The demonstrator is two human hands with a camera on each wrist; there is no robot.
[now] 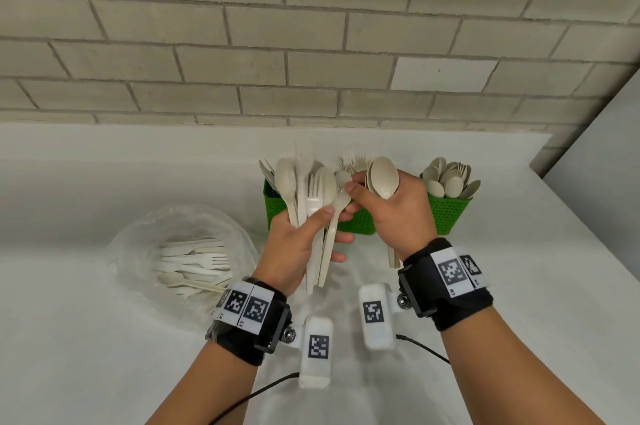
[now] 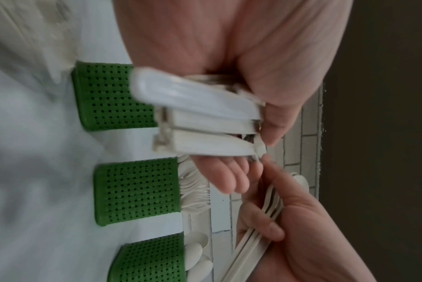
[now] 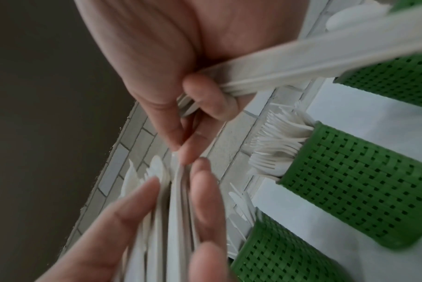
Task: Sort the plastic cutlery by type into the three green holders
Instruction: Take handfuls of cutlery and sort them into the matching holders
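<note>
White tabletop spreads under your hands. Left of your left hand sits a clear bag of unsorted cutlery. Just beyond both hands stand the three green holders, with knives, forks and spoons. Your left hand grips a mixed bundle upright. Your right hand clasps stacked spoons while its thumb and forefinger pinch one spoon from that bundle.

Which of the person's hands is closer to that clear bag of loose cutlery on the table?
The left. The left hand, gripping mixed cutlery, is just right of the bag; the right hand, holding spoons, is farther right, before the green holders.
</note>
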